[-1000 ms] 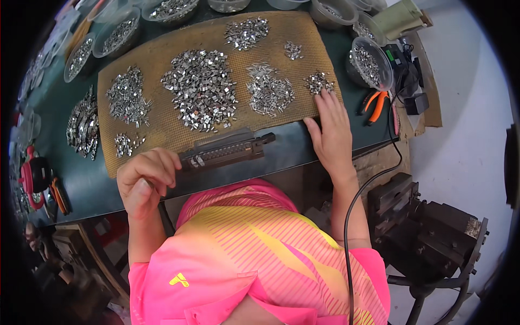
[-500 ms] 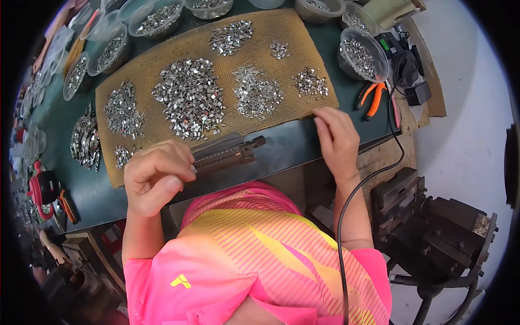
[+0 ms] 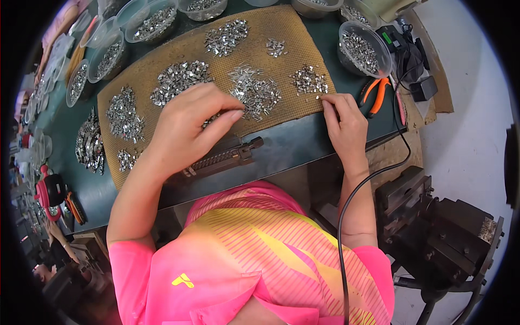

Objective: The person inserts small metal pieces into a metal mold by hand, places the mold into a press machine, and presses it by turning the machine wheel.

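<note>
My left hand (image 3: 192, 122) reaches over the tan mat (image 3: 303, 54), fingers together and curved down, with their tips at the middle pile of small metal parts (image 3: 257, 92). Its thumb and palm are hidden. My right hand (image 3: 344, 122) rests at the mat's right edge, bent fingertips touching the mat beside a small pile of parts (image 3: 310, 81); nothing shows in it. A dark toothed metal fixture (image 3: 227, 157) lies on the green table just below the left hand.
More piles of parts (image 3: 179, 81) (image 3: 123, 111) lie on the mat. Clear bowls of parts (image 3: 364, 49) (image 3: 154, 21) ring the back. Orange-handled pliers (image 3: 376, 95) lie right of my right hand. A black cable (image 3: 346, 216) runs down past my right forearm. Dark machinery (image 3: 444, 227) stands at lower right.
My left hand left the table's front edge by the fixture and moved up and right onto the mat. My right hand curled its fingers at the small pile.
</note>
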The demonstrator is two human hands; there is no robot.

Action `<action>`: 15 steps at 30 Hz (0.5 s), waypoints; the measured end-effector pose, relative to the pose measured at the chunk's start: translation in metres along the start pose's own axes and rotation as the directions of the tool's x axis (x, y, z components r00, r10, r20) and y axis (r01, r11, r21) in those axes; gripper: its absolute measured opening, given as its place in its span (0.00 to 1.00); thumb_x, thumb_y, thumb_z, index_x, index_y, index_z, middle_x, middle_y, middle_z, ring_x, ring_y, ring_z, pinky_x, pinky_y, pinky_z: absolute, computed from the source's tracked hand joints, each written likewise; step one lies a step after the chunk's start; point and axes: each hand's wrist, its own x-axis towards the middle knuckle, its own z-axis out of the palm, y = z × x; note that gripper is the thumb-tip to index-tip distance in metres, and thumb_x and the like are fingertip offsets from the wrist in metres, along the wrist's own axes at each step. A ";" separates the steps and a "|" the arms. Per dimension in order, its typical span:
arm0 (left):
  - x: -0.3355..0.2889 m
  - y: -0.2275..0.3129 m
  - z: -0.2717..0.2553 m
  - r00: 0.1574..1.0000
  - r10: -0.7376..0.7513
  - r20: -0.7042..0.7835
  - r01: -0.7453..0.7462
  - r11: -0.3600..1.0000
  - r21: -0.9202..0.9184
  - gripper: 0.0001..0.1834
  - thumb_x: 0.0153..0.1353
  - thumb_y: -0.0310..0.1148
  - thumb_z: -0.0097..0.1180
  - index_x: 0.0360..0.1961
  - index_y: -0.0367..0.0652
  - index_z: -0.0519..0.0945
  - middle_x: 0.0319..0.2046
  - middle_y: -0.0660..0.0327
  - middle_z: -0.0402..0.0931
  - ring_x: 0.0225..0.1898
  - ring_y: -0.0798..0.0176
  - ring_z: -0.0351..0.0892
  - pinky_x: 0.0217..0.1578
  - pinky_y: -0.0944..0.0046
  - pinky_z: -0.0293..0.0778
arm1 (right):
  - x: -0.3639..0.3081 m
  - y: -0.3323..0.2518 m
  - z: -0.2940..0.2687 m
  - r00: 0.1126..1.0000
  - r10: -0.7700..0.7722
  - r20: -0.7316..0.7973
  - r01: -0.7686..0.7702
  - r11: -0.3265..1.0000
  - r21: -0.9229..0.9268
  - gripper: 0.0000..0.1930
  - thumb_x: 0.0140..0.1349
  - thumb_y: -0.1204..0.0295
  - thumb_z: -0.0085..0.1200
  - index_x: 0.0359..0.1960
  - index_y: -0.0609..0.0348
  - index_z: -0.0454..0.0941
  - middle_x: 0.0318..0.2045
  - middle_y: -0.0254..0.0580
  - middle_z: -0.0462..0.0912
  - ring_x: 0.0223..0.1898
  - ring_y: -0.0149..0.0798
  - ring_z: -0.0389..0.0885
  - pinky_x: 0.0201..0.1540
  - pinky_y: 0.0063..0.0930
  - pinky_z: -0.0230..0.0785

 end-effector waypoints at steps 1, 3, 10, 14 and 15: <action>0.005 -0.004 0.004 1.000 0.028 0.010 -0.029 0.998 0.052 0.05 0.62 0.28 0.64 0.38 0.40 0.83 0.32 0.56 0.80 0.36 0.50 0.81 0.38 0.56 0.76 | 0.001 -0.002 0.000 0.999 0.032 0.001 -0.032 0.999 0.011 0.05 0.63 0.75 0.62 0.40 0.55 0.84 0.34 0.38 0.82 0.35 0.45 0.84 0.36 0.36 0.75; 0.016 -0.009 0.012 0.998 0.056 0.024 -0.058 0.993 0.105 0.05 0.63 0.29 0.63 0.38 0.40 0.83 0.32 0.57 0.80 0.37 0.50 0.81 0.38 0.55 0.76 | 0.002 -0.003 0.001 0.998 0.066 0.001 -0.066 0.998 0.023 0.05 0.63 0.75 0.63 0.39 0.55 0.84 0.34 0.38 0.82 0.34 0.45 0.84 0.36 0.35 0.75; 0.056 -0.022 0.057 0.955 0.284 0.084 -0.296 0.912 0.284 0.06 0.58 0.28 0.62 0.38 0.44 0.82 0.31 0.59 0.77 0.37 0.52 0.80 0.40 0.53 0.76 | 0.007 -0.003 0.006 1.000 -0.019 0.006 0.020 0.992 -0.124 0.04 0.62 0.73 0.63 0.38 0.53 0.84 0.31 0.37 0.79 0.32 0.43 0.83 0.34 0.37 0.74; 0.071 -0.033 0.084 0.937 0.315 0.147 -0.347 0.882 0.318 0.06 0.56 0.30 0.56 0.35 0.46 0.81 0.32 0.60 0.78 0.39 0.54 0.80 0.41 0.54 0.76 | 0.008 -0.005 0.004 0.999 -0.040 0.022 0.043 0.989 -0.144 0.03 0.62 0.74 0.63 0.37 0.53 0.82 0.31 0.37 0.79 0.33 0.44 0.83 0.35 0.37 0.74; 0.073 -0.035 0.089 0.937 0.317 0.150 -0.349 0.882 0.316 0.06 0.56 0.30 0.56 0.35 0.46 0.81 0.32 0.60 0.78 0.39 0.54 0.80 0.41 0.54 0.76 | 0.008 -0.005 0.004 0.999 -0.037 0.021 0.039 0.989 -0.145 0.03 0.62 0.74 0.63 0.37 0.53 0.82 0.31 0.37 0.79 0.33 0.44 0.83 0.35 0.37 0.74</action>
